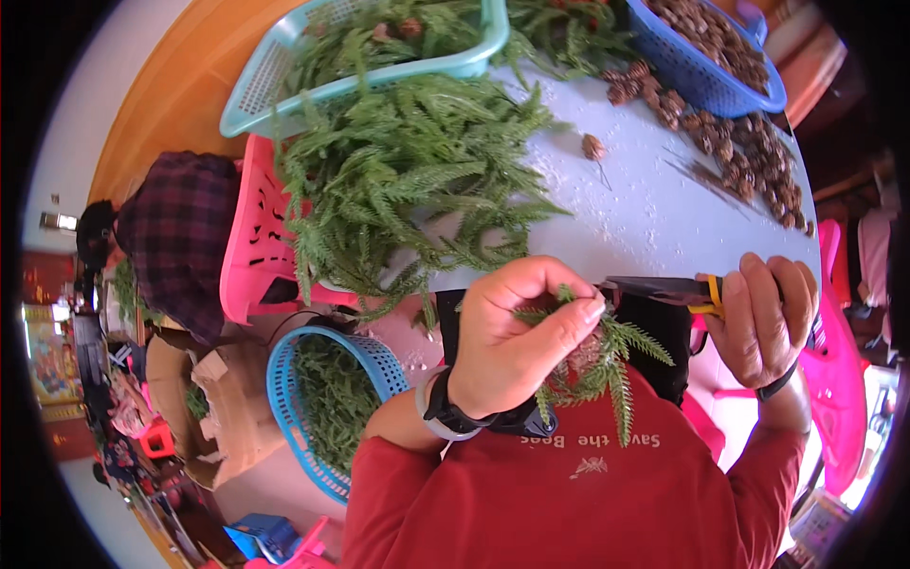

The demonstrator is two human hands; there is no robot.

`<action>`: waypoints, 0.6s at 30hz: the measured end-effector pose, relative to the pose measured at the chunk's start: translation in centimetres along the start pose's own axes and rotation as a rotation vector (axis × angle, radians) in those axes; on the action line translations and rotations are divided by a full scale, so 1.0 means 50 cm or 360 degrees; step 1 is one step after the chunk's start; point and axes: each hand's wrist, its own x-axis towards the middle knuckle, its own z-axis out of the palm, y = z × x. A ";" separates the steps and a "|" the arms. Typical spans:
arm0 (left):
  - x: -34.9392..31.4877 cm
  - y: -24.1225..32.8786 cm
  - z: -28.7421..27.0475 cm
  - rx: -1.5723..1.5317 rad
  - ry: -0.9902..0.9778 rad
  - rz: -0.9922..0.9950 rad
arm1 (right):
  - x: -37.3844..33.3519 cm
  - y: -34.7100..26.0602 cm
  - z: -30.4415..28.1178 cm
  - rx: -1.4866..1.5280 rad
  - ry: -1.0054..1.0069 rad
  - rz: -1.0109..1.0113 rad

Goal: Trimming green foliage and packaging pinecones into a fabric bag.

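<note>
The left hand (517,332) pinches a bunch (619,384) of green sprigs closely between thumb and forefinger, just off the near edge of the table (682,228). I see the right hand (766,318) with its fingers wrapped round the yellow-and-black handle of a tool (654,287), also by the table's near edge; I cannot tell whether its blades are parted.

I judge this bunch partly done: its sprigs are gathered, and the tool's tip is close to the pinch. Plenty looks left: greenery (417,171) heaped on the table's left side, brown cones (739,156) along its right, and a lone cone (593,146) nearer its middle.

The bunch's long axis runs from the pinch away from the table, its tips fanning down and rightward before a red shirt (569,503). The tool lies roughly along the table's near edge, tip pointing left.
</note>
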 end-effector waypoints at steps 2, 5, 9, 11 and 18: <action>0.000 -0.011 0.001 0.0030 0.0003 0.0038 | 0.004 0.005 0.004 -0.0033 0.0009 -0.0054; 0.000 -0.016 -0.003 -0.0004 0.0040 0.0026 | 0.016 0.001 -0.002 -0.0087 -0.0026 -0.0132; 0.001 -0.018 -0.005 -0.0058 0.0061 0.0001 | 0.028 0.014 -0.001 -0.0149 -0.0054 -0.0237; 0.000 -0.019 -0.005 -0.0079 0.0071 -0.0004 | 0.033 0.016 -0.001 -0.0160 -0.0056 -0.0279; 0.016 -0.029 -0.006 -0.0127 0.0120 0.0005 | 0.040 0.021 0.004 -0.0157 -0.0094 -0.0293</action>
